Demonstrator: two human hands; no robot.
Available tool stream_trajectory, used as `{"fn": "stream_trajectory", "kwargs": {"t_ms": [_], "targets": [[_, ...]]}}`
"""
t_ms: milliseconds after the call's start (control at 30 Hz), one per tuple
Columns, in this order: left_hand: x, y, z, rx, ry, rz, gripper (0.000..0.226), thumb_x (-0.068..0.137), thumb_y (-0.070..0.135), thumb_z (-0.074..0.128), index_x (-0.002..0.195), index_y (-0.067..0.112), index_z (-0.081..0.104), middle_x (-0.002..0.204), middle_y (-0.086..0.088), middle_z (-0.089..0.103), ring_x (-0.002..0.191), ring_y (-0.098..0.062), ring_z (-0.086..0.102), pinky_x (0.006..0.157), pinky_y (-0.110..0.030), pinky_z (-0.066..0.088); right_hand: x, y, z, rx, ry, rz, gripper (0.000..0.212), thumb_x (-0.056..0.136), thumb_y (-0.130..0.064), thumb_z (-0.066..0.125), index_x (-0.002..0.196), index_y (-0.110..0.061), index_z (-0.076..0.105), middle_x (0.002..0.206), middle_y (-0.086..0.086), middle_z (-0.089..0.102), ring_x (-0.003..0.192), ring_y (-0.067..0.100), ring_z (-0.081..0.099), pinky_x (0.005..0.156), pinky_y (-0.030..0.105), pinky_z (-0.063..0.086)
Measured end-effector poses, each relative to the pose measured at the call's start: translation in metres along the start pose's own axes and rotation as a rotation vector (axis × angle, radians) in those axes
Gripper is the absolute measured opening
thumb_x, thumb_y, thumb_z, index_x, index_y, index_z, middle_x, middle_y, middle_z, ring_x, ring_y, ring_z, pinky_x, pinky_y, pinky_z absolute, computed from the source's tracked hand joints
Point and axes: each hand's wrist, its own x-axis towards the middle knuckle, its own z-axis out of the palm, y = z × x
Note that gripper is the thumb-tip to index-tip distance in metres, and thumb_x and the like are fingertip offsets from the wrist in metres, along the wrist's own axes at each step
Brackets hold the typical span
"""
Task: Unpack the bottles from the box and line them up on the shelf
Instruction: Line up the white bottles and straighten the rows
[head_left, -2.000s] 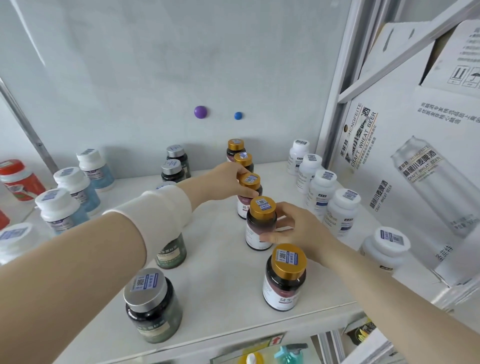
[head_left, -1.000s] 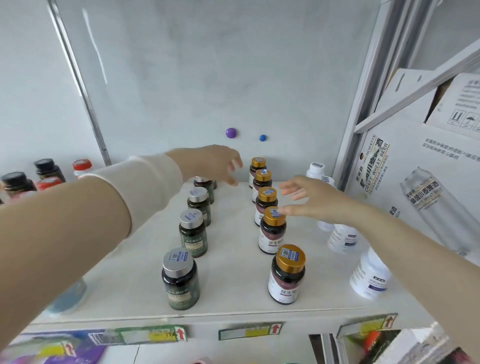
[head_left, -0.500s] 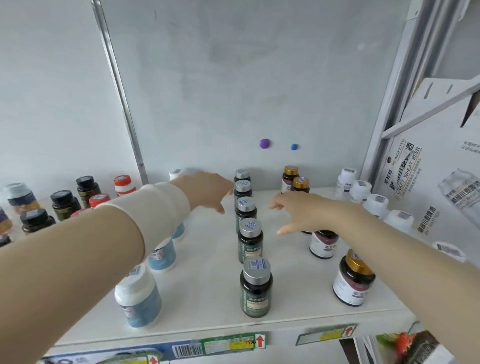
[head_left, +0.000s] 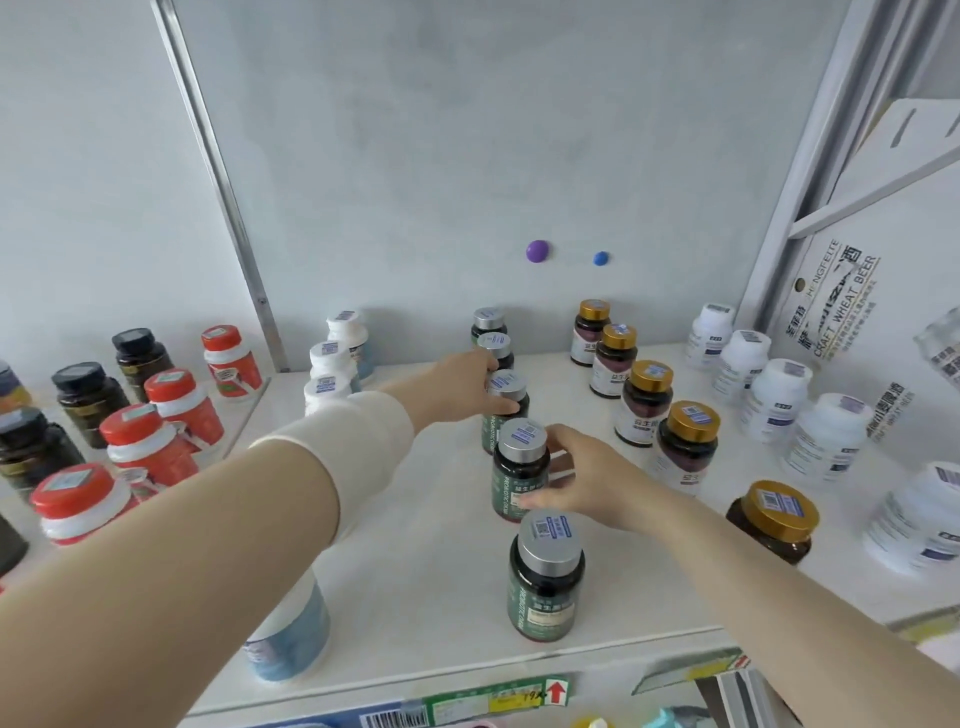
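Observation:
A row of dark green bottles with silver caps runs front to back down the middle of the white shelf. My left hand grips the third bottle from the front around its neck. My right hand holds the second bottle from the front, with fingers behind it and thumb low on its label. The front green bottle stands free. To the right runs a row of gold-capped brown bottles.
White bottles line the shelf's right side beside a beer carton. Blue-tinted white-capped bottles stand left of the green row, one under my left forearm. Red-capped and black-capped jars fill the neighbouring shelf at left.
Both hands left the gold-capped row and moved left to the green row. From hovering open half a second ago, they have closed on the second and third green bottles.

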Motion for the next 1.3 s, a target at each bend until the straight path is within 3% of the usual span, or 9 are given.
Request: {"fn": "stream_trajectory", "kwargs": {"t_ms": [100, 233, 367, 600, 833, 1000, 1167, 1300], "targets": [[0.004, 0.004, 0.001, -0.043, -0.008, 0.011, 0.054, 0.084, 0.034, 0.067, 0.127, 0.008, 0.047, 0.124, -0.007, 0.055, 0.108, -0.024, 0.052, 0.088, -0.029, 0.039, 0.004, 0.007, 0.005, 0.111, 0.009, -0.03, 0.053, 0.074, -0.015, 0.077, 0.12, -0.015, 0.051, 0.107, -0.005, 0.061, 0.094, 0.007, 0.06, 0.077, 0.018, 0.053], [0.007, 0.005, 0.001, -0.123, -0.046, 0.015, 0.037, 0.082, 0.028, 0.07, 0.107, 0.01, 0.05, 0.104, -0.004, 0.051, 0.086, -0.02, 0.051, 0.067, -0.026, 0.041, 0.008, 0.016, 0.007, 0.131, 0.034, -0.041, 0.054, 0.071, -0.018, 0.079, 0.118, -0.015, 0.054, 0.111, -0.001, 0.065, 0.101, 0.015, 0.062, 0.084, 0.026, 0.054], [0.009, 0.0, -0.001, -0.227, -0.071, 0.014, 0.031, 0.08, 0.02, 0.073, 0.1, 0.013, 0.05, 0.1, -0.005, 0.056, 0.084, -0.021, 0.057, 0.073, -0.024, 0.046, 0.003, 0.019, 0.012, 0.202, 0.09, -0.044, 0.043, 0.069, -0.015, 0.08, 0.099, -0.03, 0.054, 0.098, -0.01, 0.065, 0.094, 0.013, 0.064, 0.076, 0.017, 0.053], [0.01, -0.007, -0.004, -0.274, -0.099, 0.028, 0.03, 0.081, 0.016, 0.073, 0.102, 0.018, 0.051, 0.083, 0.01, 0.053, 0.07, -0.006, 0.053, 0.047, 0.0, 0.039, -0.001, 0.016, 0.014, 0.191, 0.12, -0.043, 0.044, 0.068, -0.018, 0.081, 0.101, -0.031, 0.054, 0.097, -0.009, 0.066, 0.09, 0.009, 0.066, 0.07, 0.01, 0.051], [0.007, -0.005, -0.003, -0.232, -0.095, 0.053, 0.039, 0.08, 0.02, 0.073, 0.114, 0.013, 0.055, 0.101, 0.002, 0.057, 0.079, -0.014, 0.056, 0.062, -0.011, 0.042, -0.001, 0.017, 0.013, 0.175, 0.108, -0.038, 0.047, 0.068, -0.02, 0.081, 0.105, -0.029, 0.055, 0.097, -0.01, 0.066, 0.091, 0.006, 0.065, 0.077, 0.013, 0.049], [0.007, -0.006, 0.0, -0.254, -0.09, 0.04, 0.039, 0.081, 0.019, 0.073, 0.115, 0.013, 0.055, 0.102, -0.001, 0.059, 0.086, -0.017, 0.057, 0.074, -0.019, 0.045, -0.002, 0.017, 0.015, 0.182, 0.117, -0.027, 0.047, 0.069, -0.021, 0.081, 0.106, -0.029, 0.053, 0.099, -0.01, 0.065, 0.092, 0.009, 0.064, 0.076, 0.013, 0.048], [0.007, -0.009, 0.004, -0.137, -0.057, 0.014, 0.047, 0.081, 0.033, 0.071, 0.121, 0.019, 0.049, 0.105, 0.003, 0.054, 0.094, -0.016, 0.052, 0.086, -0.028, 0.043, -0.003, 0.015, 0.015, 0.168, 0.099, -0.017, 0.047, 0.071, -0.019, 0.079, 0.107, -0.029, 0.051, 0.1, -0.009, 0.064, 0.095, 0.009, 0.064, 0.081, 0.017, 0.051], [0.001, -0.006, -0.003, -0.183, -0.062, -0.015, 0.062, 0.081, 0.029, 0.072, 0.133, 0.016, 0.041, 0.119, 0.002, 0.052, 0.107, -0.016, 0.054, 0.1, -0.031, 0.042, -0.004, 0.003, 0.002, 0.055, 0.048, -0.021, 0.065, 0.07, -0.024, 0.08, 0.126, -0.024, 0.048, 0.118, -0.007, 0.059, 0.105, 0.008, 0.056, 0.088, 0.022, 0.049]]}}
